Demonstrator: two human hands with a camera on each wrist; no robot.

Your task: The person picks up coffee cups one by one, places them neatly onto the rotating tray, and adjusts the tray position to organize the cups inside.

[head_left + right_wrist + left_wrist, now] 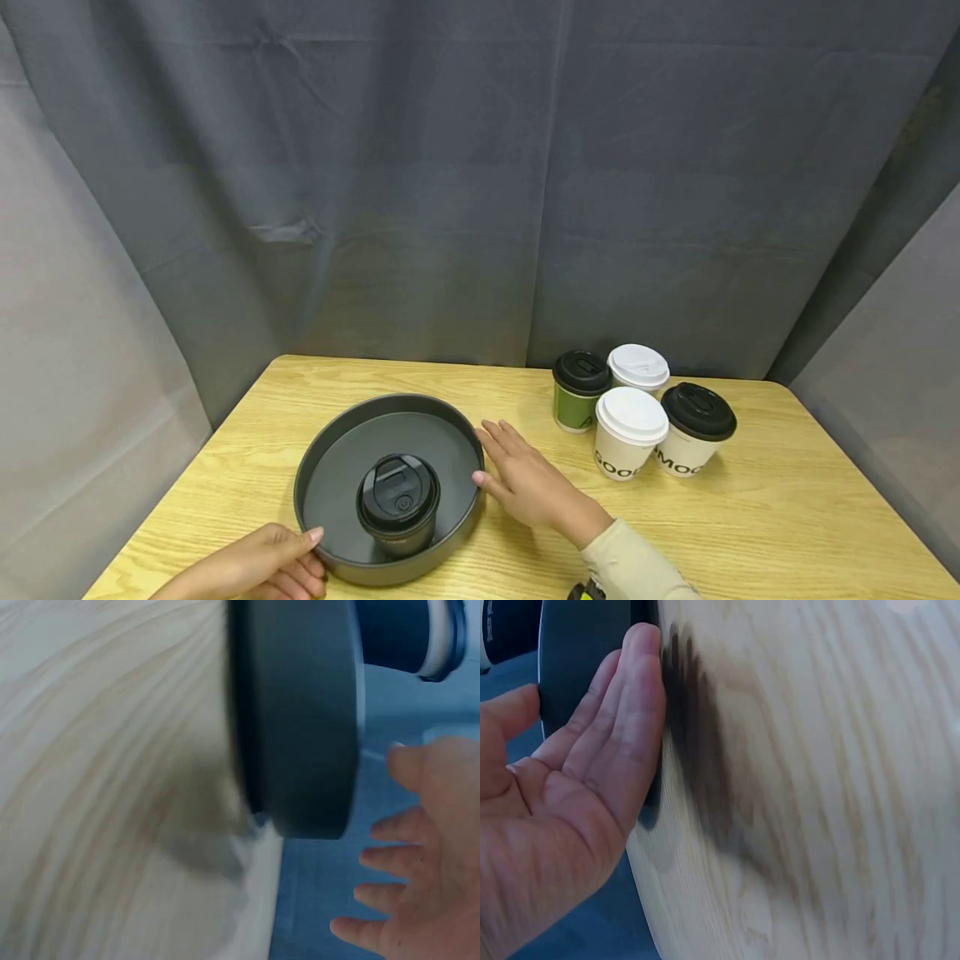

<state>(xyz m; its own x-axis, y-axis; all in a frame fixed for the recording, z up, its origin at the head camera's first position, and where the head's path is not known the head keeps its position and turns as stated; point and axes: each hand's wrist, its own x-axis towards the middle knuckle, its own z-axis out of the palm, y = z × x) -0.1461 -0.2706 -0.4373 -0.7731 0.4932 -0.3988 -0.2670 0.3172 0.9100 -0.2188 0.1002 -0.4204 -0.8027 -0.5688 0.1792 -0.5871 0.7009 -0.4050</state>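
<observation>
A round dark grey pan (390, 573) with a low wall lies on the wooden table. Inside it stands a black lidded coffee cup (399, 500), toward the near side. My left hand (258, 562) is at the pan's near left edge; its thumb tip meets the rim, while the fairly straight fingers lie along the outer wall (577, 652) in the left wrist view. On the pan's right side is my right hand (528, 483), fingers extended, fingertips and thumb close to the rim. In the right wrist view that hand (427, 885) appears slightly apart from the wall.
Several lidded paper cups cluster at the back right: a green one (575, 410), a white one with a white lid (628, 429), another white lid (638, 365) behind it, and a white one with a black lid (690, 433). Grey curtains (420, 208) surround the table (810, 500).
</observation>
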